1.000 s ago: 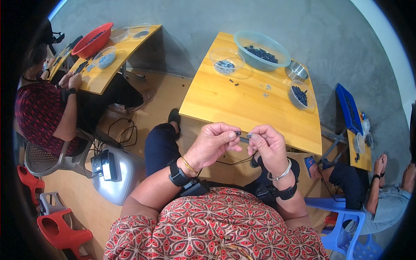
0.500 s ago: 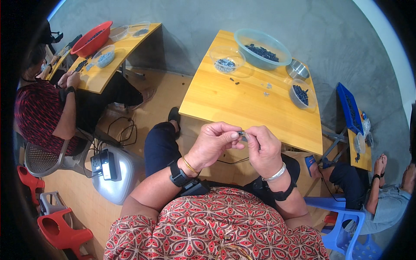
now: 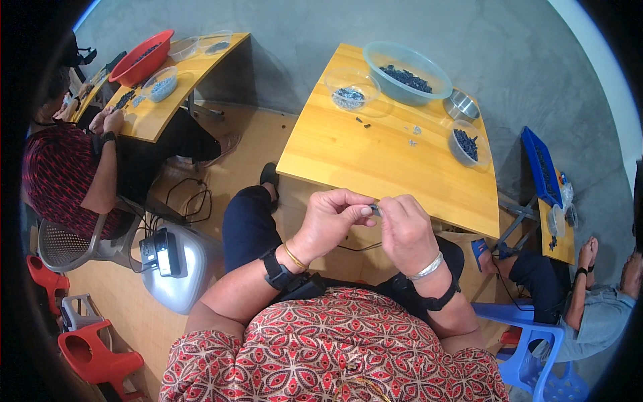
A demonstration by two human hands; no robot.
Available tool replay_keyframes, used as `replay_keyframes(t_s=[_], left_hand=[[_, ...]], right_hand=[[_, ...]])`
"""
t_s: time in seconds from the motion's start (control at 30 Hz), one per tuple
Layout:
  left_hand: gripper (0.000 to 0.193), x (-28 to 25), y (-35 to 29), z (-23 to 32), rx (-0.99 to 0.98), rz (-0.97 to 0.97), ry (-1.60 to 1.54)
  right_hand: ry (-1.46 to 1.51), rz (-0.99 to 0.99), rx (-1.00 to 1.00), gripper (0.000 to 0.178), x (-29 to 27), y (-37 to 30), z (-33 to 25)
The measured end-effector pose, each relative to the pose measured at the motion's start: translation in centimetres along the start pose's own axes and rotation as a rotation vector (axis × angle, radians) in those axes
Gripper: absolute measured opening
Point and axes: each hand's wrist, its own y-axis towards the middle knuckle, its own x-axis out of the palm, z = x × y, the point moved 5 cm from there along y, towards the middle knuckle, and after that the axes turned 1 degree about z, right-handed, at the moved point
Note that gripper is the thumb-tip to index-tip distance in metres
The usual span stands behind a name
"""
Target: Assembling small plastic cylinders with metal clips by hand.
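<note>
Between my fingertips, just off the near edge of the yellow table [image 3: 375,157], is a small dark part [image 3: 374,210], mostly hidden by the fingers. My left hand [image 3: 333,218] pinches it between thumb and forefinger. My right hand [image 3: 407,231] closes on its other end, fingers curled. On the table, a clear bowl [image 3: 349,90] of small silvery pieces stands at the left. Another clear bowl [image 3: 467,144] with black parts stands at the right. At the back a large pale green basin [image 3: 407,74] holds many black parts. A few loose dark bits [image 3: 362,123] and silvery bits [image 3: 414,134] lie between.
A steel bowl [image 3: 461,105] stands beside the basin. At left, a person [image 3: 70,167] works at another table with a red basin [image 3: 142,58]. A second person [image 3: 596,315] sits at right near a blue tray [image 3: 541,166]. Red stools [image 3: 100,352] and cables [image 3: 191,201] are on the left floor.
My right hand's fingers have closed further over the small part, so less of it shows. My left hand stays nearly in place.
</note>
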Motion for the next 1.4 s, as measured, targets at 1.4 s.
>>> replay_keyframes(t_s=[1.4], left_hand=[[0.016, 0.5, 0.0, 0.2, -0.058, -0.118, -0.281]], right_hand=[[1.146, 0.03, 0.478, 0.002, 2.0, -1.7, 4.3]])
